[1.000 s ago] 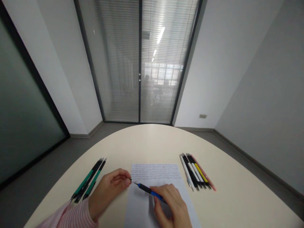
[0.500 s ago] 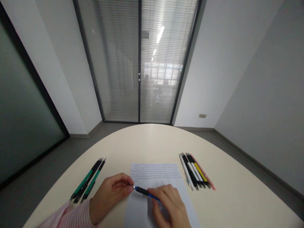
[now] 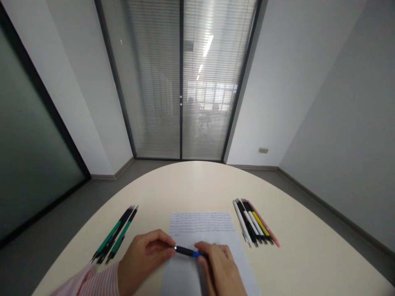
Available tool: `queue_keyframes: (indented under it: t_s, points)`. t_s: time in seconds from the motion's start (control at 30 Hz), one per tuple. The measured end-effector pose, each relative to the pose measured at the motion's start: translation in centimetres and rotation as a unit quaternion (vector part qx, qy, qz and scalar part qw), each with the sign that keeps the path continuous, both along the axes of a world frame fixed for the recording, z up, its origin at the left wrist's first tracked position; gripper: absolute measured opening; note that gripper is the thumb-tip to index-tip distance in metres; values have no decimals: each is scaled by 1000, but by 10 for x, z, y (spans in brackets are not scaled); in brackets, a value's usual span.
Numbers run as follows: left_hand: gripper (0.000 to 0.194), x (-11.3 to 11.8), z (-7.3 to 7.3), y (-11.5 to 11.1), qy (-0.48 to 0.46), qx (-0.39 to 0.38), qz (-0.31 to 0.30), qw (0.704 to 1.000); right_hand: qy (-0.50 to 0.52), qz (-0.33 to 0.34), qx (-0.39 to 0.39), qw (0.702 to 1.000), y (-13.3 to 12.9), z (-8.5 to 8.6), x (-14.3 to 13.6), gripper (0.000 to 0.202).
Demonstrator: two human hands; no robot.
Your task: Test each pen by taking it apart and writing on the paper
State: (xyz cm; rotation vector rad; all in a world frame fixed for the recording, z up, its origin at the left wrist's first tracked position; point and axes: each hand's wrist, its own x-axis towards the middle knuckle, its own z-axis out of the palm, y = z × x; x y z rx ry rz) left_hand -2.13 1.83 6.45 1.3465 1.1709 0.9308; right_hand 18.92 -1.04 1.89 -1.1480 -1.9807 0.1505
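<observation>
A black and blue pen [image 3: 186, 251] lies between my two hands, above a sheet of paper [image 3: 202, 223] with handwritten lines at its top. The fingertips of my left hand [image 3: 147, 255] pinch the pen's metal tip end. My right hand [image 3: 220, 263] is closed round the blue end, whose far part is hidden by the fingers. To the left lie three pens [image 3: 119, 234], two with green barrels. A row of several pens [image 3: 254, 222], white, black, yellow and pink, lies right of the paper.
The round cream table [image 3: 194, 185] carries everything. Beyond its far edge stands a glass partition with blinds [image 3: 157, 123], between pale walls. A small socket plate [image 3: 263, 151] is low on the right wall.
Both hands have moved slightly lower with the pen, which now lies closer to level. My right-hand fingers have shifted along the blue end and are more curled.
</observation>
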Motion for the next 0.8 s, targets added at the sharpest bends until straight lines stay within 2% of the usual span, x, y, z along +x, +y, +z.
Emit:
queue_keyframes:
  t_s: [0.1,0.27,0.37,0.5,0.6,0.73,0.8]
  points:
    - [15,1,1,-1,7,6,-14,1000,-23,-24,-24,999,-1,2,0,10]
    - [12,1,-1,0,23,21,-21,999,-39,1,16,999,1,1,-1,28]
    - [12,1,-2,0,24,26,-20,999,-43,-3,32,999,1,0,-3,32]
    - [13,0,-3,1,21,28,-25,999,18,-12,-20,1000,-2,1,-4,30]
    - [12,0,-3,2,18,30,-24,999,43,13,-73,996,-2,4,-2,30]
    - [10,0,-2,2,10,33,-25,999,24,39,-80,996,-1,5,-1,30]
    - [11,1,-2,2,5,29,-28,999,39,28,-92,995,-1,6,-1,21]
